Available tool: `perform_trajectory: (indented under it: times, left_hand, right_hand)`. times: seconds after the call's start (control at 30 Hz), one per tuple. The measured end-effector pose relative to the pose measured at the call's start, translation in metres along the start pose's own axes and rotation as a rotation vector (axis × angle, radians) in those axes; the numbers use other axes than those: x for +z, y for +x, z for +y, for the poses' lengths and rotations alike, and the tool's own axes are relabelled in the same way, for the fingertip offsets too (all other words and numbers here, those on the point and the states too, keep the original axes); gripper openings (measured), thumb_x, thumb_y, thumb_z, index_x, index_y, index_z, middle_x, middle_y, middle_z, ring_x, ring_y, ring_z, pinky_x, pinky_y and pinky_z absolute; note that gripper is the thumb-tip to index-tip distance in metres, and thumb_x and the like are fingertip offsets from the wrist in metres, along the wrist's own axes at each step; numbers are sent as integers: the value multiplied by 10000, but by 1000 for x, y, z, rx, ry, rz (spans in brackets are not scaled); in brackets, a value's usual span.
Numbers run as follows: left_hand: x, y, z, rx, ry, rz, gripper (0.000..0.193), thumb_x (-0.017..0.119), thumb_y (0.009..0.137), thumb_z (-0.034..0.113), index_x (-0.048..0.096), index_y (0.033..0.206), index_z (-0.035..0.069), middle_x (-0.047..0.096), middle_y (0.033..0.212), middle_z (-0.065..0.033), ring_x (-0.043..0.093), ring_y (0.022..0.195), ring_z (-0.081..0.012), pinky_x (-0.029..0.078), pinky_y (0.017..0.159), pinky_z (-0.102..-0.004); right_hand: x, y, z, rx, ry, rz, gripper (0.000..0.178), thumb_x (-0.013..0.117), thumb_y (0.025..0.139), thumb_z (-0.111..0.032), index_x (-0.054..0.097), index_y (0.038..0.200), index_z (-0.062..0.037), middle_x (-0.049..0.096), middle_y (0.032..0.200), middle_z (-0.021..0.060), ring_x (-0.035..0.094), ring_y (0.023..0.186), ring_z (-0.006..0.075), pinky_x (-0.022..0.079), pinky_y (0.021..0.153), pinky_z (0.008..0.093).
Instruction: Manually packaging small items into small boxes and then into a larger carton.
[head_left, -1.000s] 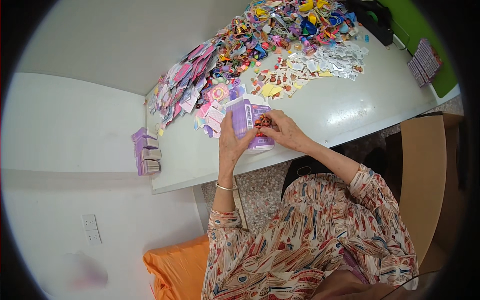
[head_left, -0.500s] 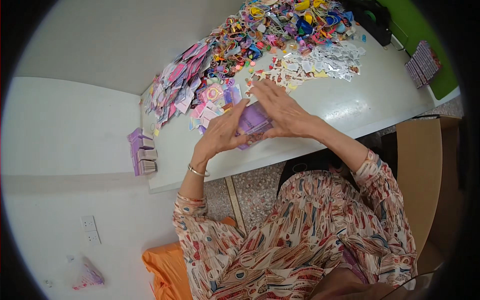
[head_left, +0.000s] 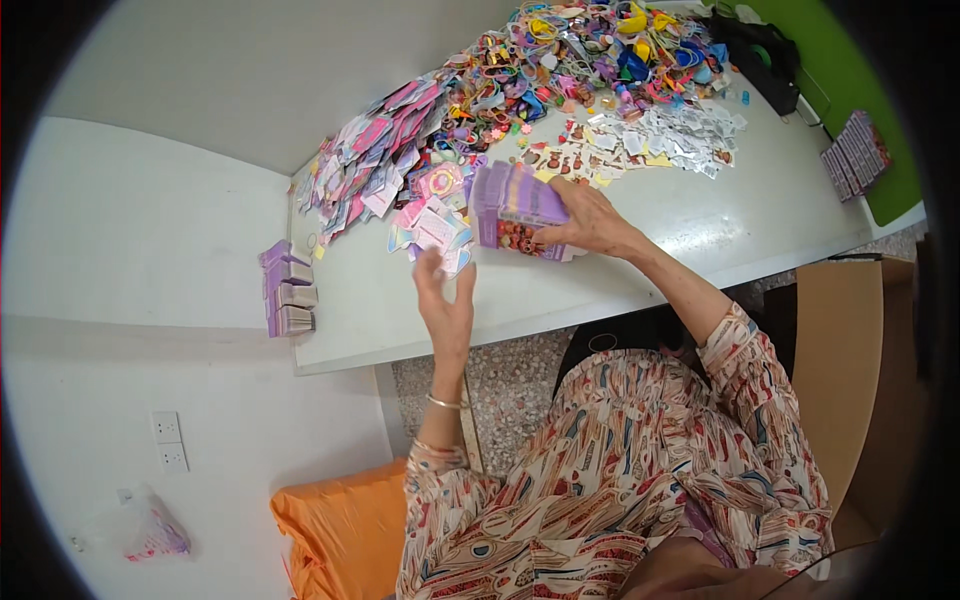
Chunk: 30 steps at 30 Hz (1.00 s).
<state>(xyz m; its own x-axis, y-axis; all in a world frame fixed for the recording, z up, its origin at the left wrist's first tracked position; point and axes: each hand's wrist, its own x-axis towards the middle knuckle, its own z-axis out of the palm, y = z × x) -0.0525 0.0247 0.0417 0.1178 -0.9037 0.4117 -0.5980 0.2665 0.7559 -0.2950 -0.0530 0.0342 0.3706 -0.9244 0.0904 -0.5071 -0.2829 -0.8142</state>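
Observation:
My right hand grips a purple printed box from its right side, holding it tilted over the table. The box's far end is smeared by motion. My left hand is apart from the box, fingers spread with nothing in them, close to the near edge of the table. Just beyond its fingertips lie several white and pastel cards. A pink card packet with a ring-shaped picture rests behind these cards.
Pink and white packets are heaped at the left back, beside a big pile of colourful trinkets. Small clear sachets and bear-print pieces lie in front. Purple cartons stand at the left edge; a cardboard box is at right.
My left hand has let go of the purple box and drawn back toward me. My right hand has shifted its hold and tilted the box, so its printed side now shows.

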Motion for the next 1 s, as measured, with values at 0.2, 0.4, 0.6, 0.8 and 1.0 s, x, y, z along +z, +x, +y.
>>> perform_trajectory:
  times: [0.2, 0.4, 0.6, 0.8, 1.0]
  left_hand:
    - [24, -23, 22, -633, -802, -308, 515, 599, 942, 285, 412, 1332, 5, 483, 1317, -154, 495, 1192, -263, 422, 1006, -395]
    - [43, -1, 35, -798, -1354, -279, 519, 629, 917, 342, 433, 1308, 63, 552, 1219, -44, 507, 1129, -140, 461, 923, -369]
    - [55, 16, 11, -650, -1005, -103, 491, 736, 777, 58, 465, 1185, 21, 584, 1057, -65, 582, 912, -135, 481, 812, -277]
    - [26, 50, -11, -583, -716, -299, 583, 749, 768, 91, 421, 1237, -20, 593, 1089, -110, 601, 930, -155, 515, 814, -300]
    - [41, 56, -15, -464, -576, -331, 556, 731, 825, 173, 452, 1258, -35, 614, 1068, -104, 627, 859, -129, 542, 685, -252]
  right_hand:
    - [21, -24, -23, -212, -310, 357, 355, 672, 766, -177, 511, 1037, -12, 540, 1007, 190, 548, 889, 340, 480, 748, 387]
    - [61, -51, -31, -392, -743, 476, 403, 585, 759, -104, 503, 1113, 68, 526, 1089, 226, 547, 974, 335, 480, 774, 388]
    - [79, -76, -49, -423, -706, 313, 563, 668, 746, -184, 467, 1188, 101, 493, 1176, 282, 519, 1042, 366, 459, 881, 415]
    - [51, -65, -37, -356, -291, 237, 633, 737, 741, -228, 452, 1213, 83, 482, 1234, 254, 501, 1065, 377, 440, 909, 432]
    - [69, -57, -1, -177, -132, 169, 573, 703, 814, -269, 455, 1195, 80, 505, 1161, 247, 496, 997, 388, 438, 884, 447]
